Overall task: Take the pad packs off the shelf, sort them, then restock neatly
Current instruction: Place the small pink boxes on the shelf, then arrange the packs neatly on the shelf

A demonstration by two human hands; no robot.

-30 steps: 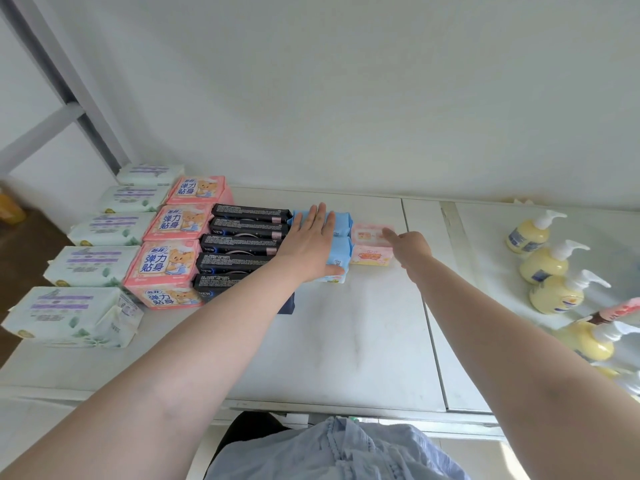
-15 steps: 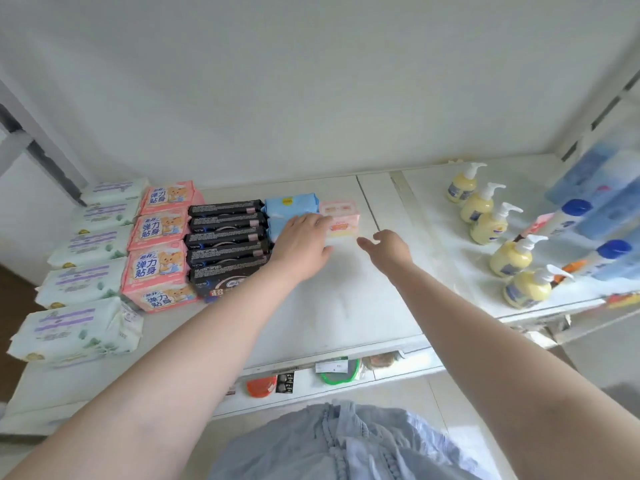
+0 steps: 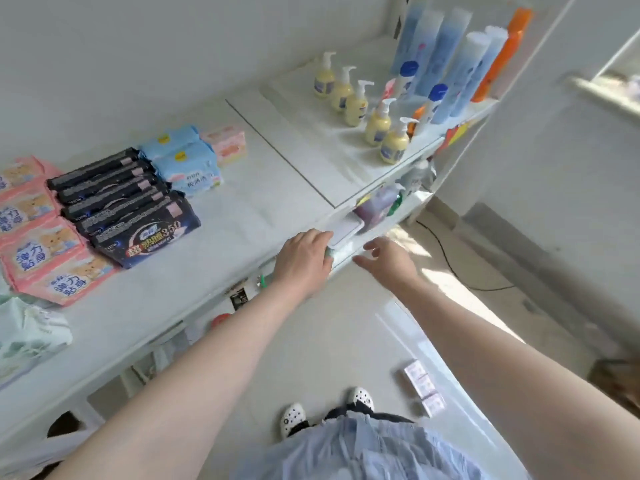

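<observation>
— Where are the hands?
— Left hand curls over the white shelf front edge, holding nothing; right hand hovers open just off it.
— The packs?
— Black rectangular pad packs and soft blue packs sit left of the bare middle.

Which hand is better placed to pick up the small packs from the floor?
Right, probably: the right hand is open and empty beyond the shelf, on the side of the floor packs; the left hand rests at the shelf's edge.
</observation>
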